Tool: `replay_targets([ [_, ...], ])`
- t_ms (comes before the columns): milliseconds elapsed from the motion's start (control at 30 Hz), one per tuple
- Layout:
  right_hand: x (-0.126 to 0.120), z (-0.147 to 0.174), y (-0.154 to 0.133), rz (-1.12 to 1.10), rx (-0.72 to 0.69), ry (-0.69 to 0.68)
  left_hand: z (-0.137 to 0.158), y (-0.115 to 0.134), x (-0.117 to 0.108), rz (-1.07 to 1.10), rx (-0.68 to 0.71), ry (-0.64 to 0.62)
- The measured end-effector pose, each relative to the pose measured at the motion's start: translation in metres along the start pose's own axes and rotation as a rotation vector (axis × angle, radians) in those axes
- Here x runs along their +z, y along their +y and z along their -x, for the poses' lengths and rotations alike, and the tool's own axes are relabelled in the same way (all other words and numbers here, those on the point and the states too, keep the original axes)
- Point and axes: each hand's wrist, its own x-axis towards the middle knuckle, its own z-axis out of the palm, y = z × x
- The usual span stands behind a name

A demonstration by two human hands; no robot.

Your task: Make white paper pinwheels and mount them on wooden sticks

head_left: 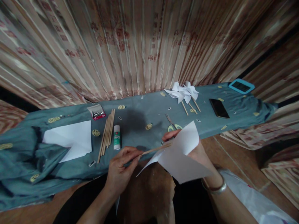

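Note:
Between finger and thumb my left hand (123, 165) pinches the near end of a thin wooden stick (151, 150). The stick's other end reaches a white paper pinwheel (178, 161), whose blades curl outward. My right hand (198, 152) grips the pinwheel from behind, and the paper hides most of its fingers. Just beyond the pinwheel lies a pair of scissors (172, 126) with pale green handles. To the left of centre are a glue stick (117, 138) and a bundle of several wooden sticks (106, 133).
White paper sheets (79, 137) lie at left, near a small open box of metal pins (97, 112). Finished paper pinwheels (183, 92) rest at the back right, beside a black phone (219, 108) and a blue-framed device (241, 86). A pleated curtain (144, 46) hangs behind the cloth-covered table (140, 105).

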Motion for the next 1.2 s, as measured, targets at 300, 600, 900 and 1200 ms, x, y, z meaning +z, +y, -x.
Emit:
replay_targets([
  [300, 0.003, 0.007, 0.0, 0.117, -0.088, -0.04, 0.0, 0.0, -0.004, -0.026, 0.022, -0.014],
  [600, -0.004, 0.007, 0.004, 0.187, -0.11, -0.067, 0.001, 0.0, 0.0, 0.059, -0.088, -0.078],
  [900, -0.002, -0.006, 0.01, 0.066, 0.046, 0.021, -0.002, 0.001, 0.014, 0.325, -0.414, -0.115],
  [1200, 0.01, -0.024, 0.018, -0.181, 0.203, 0.106, 0.002, -0.004, 0.043, 0.586, -0.746, -0.072],
])
